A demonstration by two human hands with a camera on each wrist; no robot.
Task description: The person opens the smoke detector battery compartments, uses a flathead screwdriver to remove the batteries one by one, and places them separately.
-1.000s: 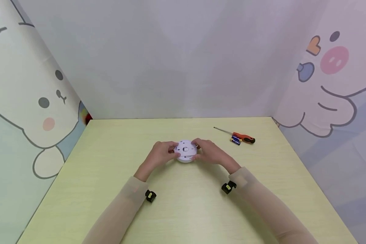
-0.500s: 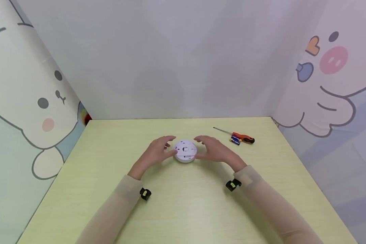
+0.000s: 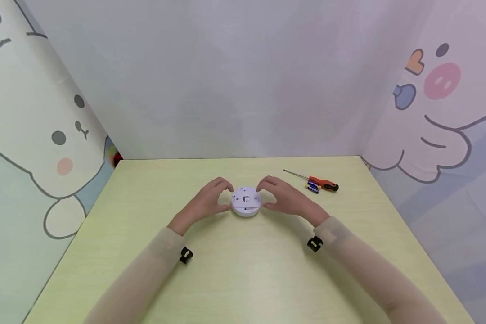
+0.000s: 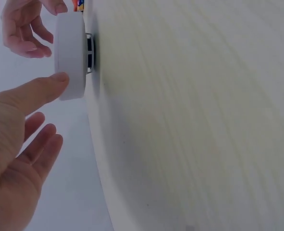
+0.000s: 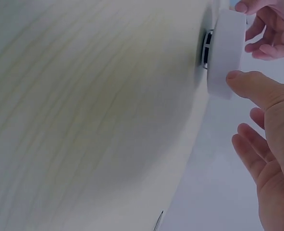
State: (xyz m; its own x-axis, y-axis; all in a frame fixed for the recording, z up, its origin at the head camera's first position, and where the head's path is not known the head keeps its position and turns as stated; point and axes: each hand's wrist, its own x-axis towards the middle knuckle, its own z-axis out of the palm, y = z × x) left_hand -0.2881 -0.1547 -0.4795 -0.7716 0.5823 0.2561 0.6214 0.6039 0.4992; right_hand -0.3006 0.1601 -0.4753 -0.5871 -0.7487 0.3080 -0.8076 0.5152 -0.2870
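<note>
Head view: white round device (image 3: 246,201), mid-table (image 3: 243,270), flanked by left hand (image 3: 208,200) and right hand (image 3: 281,198); fingers loosely curved about its rim, thumbs at the near edge; markings on its top too small to read. Screwdriver (image 3: 321,182) and batteries (image 3: 312,186) well apart at the right, print illegible; bare board toward the near edge.

Left wrist view: thumb (image 4: 41,89) touches the device's side wall, other fingers spread and free.

Right wrist view: thumb (image 5: 250,86) touches the rim; device raised on a dark base
</note>
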